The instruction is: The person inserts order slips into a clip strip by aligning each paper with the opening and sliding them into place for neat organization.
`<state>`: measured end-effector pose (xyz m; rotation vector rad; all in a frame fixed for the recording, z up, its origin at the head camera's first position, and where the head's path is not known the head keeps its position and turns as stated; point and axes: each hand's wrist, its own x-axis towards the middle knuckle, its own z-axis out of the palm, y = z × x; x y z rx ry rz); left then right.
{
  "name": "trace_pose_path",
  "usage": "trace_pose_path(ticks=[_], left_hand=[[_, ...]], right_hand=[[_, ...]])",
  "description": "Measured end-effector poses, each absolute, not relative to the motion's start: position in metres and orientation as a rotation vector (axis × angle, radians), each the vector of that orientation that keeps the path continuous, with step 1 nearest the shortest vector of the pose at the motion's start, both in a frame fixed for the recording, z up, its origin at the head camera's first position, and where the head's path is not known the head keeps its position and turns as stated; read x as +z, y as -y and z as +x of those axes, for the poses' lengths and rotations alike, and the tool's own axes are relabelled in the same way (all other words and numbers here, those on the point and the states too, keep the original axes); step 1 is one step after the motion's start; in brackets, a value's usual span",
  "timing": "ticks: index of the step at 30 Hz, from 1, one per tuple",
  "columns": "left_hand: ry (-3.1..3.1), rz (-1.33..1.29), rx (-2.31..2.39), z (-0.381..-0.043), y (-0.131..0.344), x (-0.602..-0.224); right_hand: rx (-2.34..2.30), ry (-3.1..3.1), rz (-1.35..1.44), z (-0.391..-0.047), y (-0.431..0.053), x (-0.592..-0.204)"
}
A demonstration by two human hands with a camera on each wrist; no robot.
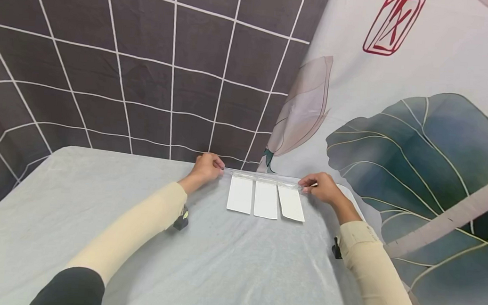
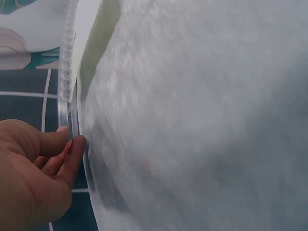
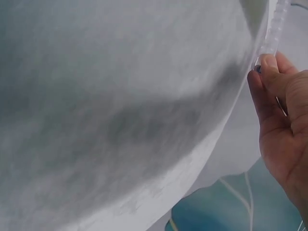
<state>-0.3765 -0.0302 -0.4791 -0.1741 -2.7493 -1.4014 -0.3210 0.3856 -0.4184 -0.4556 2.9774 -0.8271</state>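
Note:
A clear plastic strip with a ribbed edge (image 1: 265, 179) runs sideways along the far edge of the bed-like surface. Three blank white cards, the left one (image 1: 239, 194), the middle one (image 1: 266, 200) and the right one (image 1: 291, 204), hang side by side from it, the right one slanted. My left hand (image 1: 206, 167) pinches the strip's left end between thumb and fingers; the left wrist view shows this grip on the strip (image 2: 65, 72) closely. At the other end, my right hand (image 1: 322, 186) pinches the strip, its thumb over the tip in the right wrist view.
A pale grey cloth (image 1: 219, 264) covers the wide surface under my arms. Behind it hangs a dark curtain with a white grid (image 1: 147, 79). On the right is a white curtain with large leaf prints (image 1: 422, 151), close beside my right arm.

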Motion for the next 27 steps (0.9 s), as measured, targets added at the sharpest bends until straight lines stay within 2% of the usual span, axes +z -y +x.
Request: trace_pose_path(ticks=[27], left_hand=[[2.792, -0.056, -1.314, -0.372, 0.158, -0.49]], right_hand=[[-0.81, -2.894, -0.663, -0.344, -0.27, -0.415]])
